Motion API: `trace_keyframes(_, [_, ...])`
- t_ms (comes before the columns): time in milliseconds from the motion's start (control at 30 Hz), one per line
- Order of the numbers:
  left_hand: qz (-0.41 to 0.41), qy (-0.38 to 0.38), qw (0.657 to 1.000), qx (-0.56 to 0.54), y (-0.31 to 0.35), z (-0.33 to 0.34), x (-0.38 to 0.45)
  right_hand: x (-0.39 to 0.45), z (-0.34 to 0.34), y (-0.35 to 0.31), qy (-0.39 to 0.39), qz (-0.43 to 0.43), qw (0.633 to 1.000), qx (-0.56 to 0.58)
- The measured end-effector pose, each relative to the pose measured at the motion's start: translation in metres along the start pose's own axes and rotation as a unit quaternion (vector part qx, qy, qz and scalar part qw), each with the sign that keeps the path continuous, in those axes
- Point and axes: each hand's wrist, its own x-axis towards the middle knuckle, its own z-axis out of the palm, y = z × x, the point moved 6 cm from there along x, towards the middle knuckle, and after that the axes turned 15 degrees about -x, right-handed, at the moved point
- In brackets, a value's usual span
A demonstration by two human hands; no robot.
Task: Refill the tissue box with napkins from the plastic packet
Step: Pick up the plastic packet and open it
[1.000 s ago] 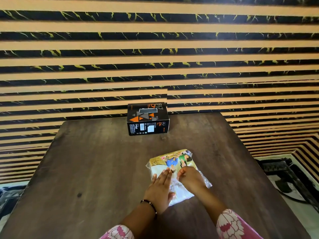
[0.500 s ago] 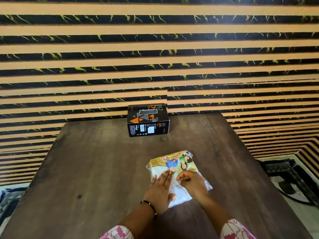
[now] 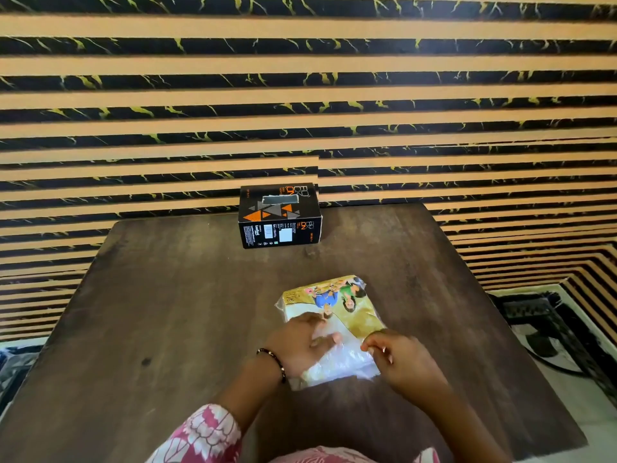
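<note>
Since a moment ago my right hand (image 3: pixel 399 357) has slid off the top of the plastic packet (image 3: pixel 334 329) to its near right corner, where my fingers now pinch the clear wrap, while my left hand (image 3: pixel 302 345) still lies flat and open on the packet's left side, pressing it to the tabletop (image 3: pixel 167 312). The packet sits toward the near edge, middle of the tabletop, with white napkins showing through the plastic. The black tissue box (image 3: pixel 279 215) stands at the far edge; its top slot looks dark.
</note>
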Motion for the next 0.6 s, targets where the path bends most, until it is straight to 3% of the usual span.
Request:
trace_keyframes(67, [0.012, 0.063, 0.997, -0.04, 0.005, -0.009, -0.002, -0.006, -0.012, -0.005, 0.082, -0.016, 0.994, -0.077])
trace_keyframes(133, [0.041, 0.084, 0.996, -0.005, 0.008, -0.009, -0.004, -0.009, -0.016, -0.01, 0.112, -0.025, 0.991, -0.069])
trace_keyframes(300, [0.086, 0.01, 0.993, 0.08, 0.015, 0.022, -0.015, -0.011, 0.009, -0.008, -0.013, -0.048, 0.998, -0.036])
trace_keyframes(600, [0.133, -0.07, 0.97, 0.194, 0.036, 0.06, -0.031, -0.036, 0.013, 0.006, 0.019, 0.009, 0.998, 0.062])
